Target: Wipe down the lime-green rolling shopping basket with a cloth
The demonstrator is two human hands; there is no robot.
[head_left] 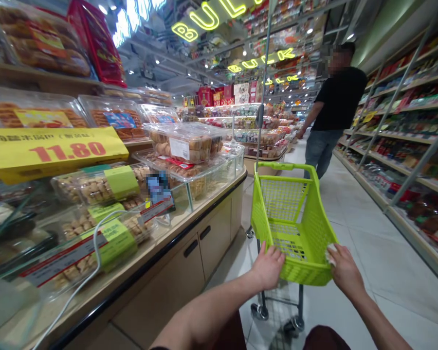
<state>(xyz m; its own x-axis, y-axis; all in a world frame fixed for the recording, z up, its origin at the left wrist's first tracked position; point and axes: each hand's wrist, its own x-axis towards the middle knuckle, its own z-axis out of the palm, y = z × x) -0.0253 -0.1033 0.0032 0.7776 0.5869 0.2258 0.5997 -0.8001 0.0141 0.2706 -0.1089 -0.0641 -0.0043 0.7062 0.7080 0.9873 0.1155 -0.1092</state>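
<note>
A bright green plastic shopping cart (306,275) stands in front of me on a dark wheeled frame. My left hand (269,267) is closed over the near left corner of its basket rim. At the near right corner, my right hand (346,271) is closed with a crumpled white tissue (330,253) pressed between its fingers and the rim. The slatted floor and walls of the basket show through from above. Two casters (294,324) are visible below the near side.
Along my left runs a display counter (215,245) with clear boxes of baked goods (184,143) and a yellow price sign (54,150). A person in black (339,99) stands ahead in the tiled aisle. Stocked shelves (416,141) line the right. A thin pole (263,97) rises near the cart's far end.
</note>
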